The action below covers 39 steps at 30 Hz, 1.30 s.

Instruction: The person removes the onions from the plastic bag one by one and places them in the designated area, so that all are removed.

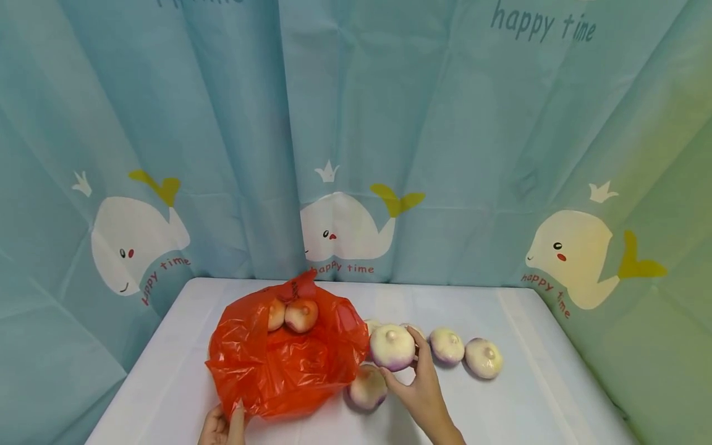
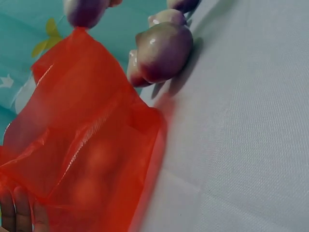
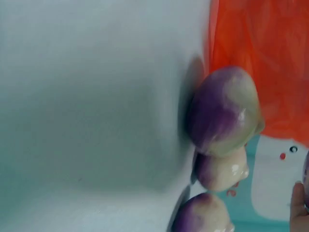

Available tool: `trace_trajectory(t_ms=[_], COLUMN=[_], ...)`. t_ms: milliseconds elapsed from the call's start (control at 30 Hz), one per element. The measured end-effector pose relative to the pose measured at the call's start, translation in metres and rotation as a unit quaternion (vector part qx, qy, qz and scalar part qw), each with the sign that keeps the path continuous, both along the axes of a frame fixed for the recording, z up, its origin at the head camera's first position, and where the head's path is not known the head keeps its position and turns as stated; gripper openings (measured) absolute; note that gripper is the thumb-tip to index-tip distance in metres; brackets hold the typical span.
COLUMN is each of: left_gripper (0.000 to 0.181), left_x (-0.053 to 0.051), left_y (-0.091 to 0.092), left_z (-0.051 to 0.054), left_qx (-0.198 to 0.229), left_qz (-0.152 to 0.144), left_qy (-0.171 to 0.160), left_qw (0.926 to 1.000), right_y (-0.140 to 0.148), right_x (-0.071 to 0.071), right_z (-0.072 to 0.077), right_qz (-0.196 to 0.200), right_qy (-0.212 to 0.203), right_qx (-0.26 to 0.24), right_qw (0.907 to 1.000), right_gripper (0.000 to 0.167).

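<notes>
My right hand [image 1: 421,390] grips a white-and-purple onion [image 1: 392,347] between thumb and fingers, raised above the table beside the bag's right edge. The near-left rim of a red plastic bag [image 1: 300,395] is pinched in my left hand [image 1: 222,426]. That bag lies with its mouth spread, and two onions [image 1: 301,316] show inside it. Just below the held onion, another onion [image 1: 367,388] sits on the table against the bag. In the left wrist view, fingers [image 2: 22,210] show at the lower left by the red plastic; the thumb is hidden there.
Two onions, one nearer [image 1: 447,345] and one farther right [image 1: 484,358], stand on the white table [image 1: 534,395]. Others are partly hidden behind the right hand and held onion. A blue curtain [image 1: 356,123] with whale prints hangs behind and along both sides.
</notes>
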<state>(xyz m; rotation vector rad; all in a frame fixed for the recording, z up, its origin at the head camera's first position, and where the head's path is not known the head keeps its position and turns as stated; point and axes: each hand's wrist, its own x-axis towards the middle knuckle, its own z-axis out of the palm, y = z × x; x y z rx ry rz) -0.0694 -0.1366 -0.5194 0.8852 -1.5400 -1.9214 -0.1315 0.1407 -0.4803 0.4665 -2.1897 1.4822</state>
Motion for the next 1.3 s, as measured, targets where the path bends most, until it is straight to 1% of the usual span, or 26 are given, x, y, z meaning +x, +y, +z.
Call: trace_trajectory(t_ms=[100, 133, 167, 233, 300, 400, 533, 600, 667, 700, 733, 833, 900, 933, 967, 1067, 1167, 1300], left_gripper=[0.025, 0.026, 0.026, 0.025, 0.022, 0.021, 0.023, 0.024, 0.028, 0.028, 0.026, 0.030, 0.028, 0.028, 0.030, 0.028, 0.031, 0.035], left_x=[-0.001, -0.001, -0.001, -0.001, -0.001, -0.001, 0.001, 0.001, 0.000, -0.002, -0.004, -0.014, -0.013, -0.011, -0.009, 0.000, 0.001, 0.002], left_y=[0.002, 0.002, 0.002, 0.003, 0.002, 0.001, -0.001, -0.002, -0.004, -0.005, -0.007, -0.014, -0.011, -0.009, -0.007, 0.001, -0.001, -0.004], left_z=[0.004, 0.007, 0.008, 0.009, 0.007, 0.005, 0.005, 0.005, -0.001, -0.007, -0.016, -0.053, -0.046, -0.040, -0.031, 0.004, 0.000, -0.004], left_qx=[0.003, -0.003, -0.002, 0.000, 0.008, 0.017, 0.017, 0.014, 0.009, 0.009, 0.002, -0.010, -0.011, -0.014, -0.008, -0.001, 0.000, -0.003], left_qz=[0.009, 0.006, 0.009, 0.011, 0.016, 0.009, -0.013, -0.017, -0.019, -0.014, -0.011, -0.006, -0.003, -0.005, -0.006, -0.007, -0.006, -0.006], left_qy=[0.005, 0.003, 0.006, 0.009, 0.012, 0.022, 0.011, 0.003, -0.004, -0.010, -0.015, -0.029, -0.034, -0.033, -0.027, -0.013, -0.002, -0.007], left_qw=[0.9999, 1.0000, 0.9999, 0.9999, 0.9998, 0.9996, 0.9997, 0.9998, 0.9998, 0.9998, 0.9998, 0.9995, 0.9993, 0.9993, 0.9996, 0.9999, 1.0000, 1.0000], right_y=[0.007, 0.010, 0.012, 0.017, 0.022, 0.031, 0.041, 0.044, 0.047, 0.048, 0.049, 0.050, 0.051, 0.051, 0.052, 0.054, 0.058, 0.061], right_x=[0.001, 0.001, 0.002, 0.004, 0.005, 0.007, 0.010, 0.011, 0.012, 0.012, 0.013, 0.015, 0.016, 0.017, 0.017, 0.016, 0.016, 0.018], right_z=[-0.002, -0.003, -0.004, -0.007, -0.009, -0.012, -0.017, -0.019, -0.021, -0.022, -0.023, -0.024, -0.025, -0.026, -0.026, -0.027, -0.027, -0.029], right_qz=[-0.013, -0.019, -0.026, -0.040, -0.047, -0.051, -0.046, -0.044, -0.041, -0.039, -0.037, -0.035, -0.039, -0.041, -0.043, -0.044, -0.047, -0.047], right_qy=[-0.043, -0.058, -0.073, -0.089, -0.099, -0.105, -0.115, -0.123, -0.135, -0.147, -0.159, -0.196, -0.218, -0.225, -0.230, -0.235, -0.243, -0.267], right_qx=[0.010, 0.018, 0.026, 0.047, 0.065, 0.081, 0.092, 0.099, 0.106, 0.105, 0.106, 0.104, 0.099, 0.103, 0.106, 0.118, 0.135, 0.147], right_qw=[0.9989, 0.9980, 0.9967, 0.9941, 0.9918, 0.9898, 0.9881, 0.9865, 0.9844, 0.9828, 0.9810, 0.9744, 0.9701, 0.9680, 0.9666, 0.9638, 0.9595, 0.9511], right_gripper=[0.082, 0.082, 0.082, 0.081, 0.081, 0.079, 0.078, 0.078, 0.077, 0.078, 0.077, 0.078, 0.078, 0.078, 0.079, 0.079, 0.078, 0.080])
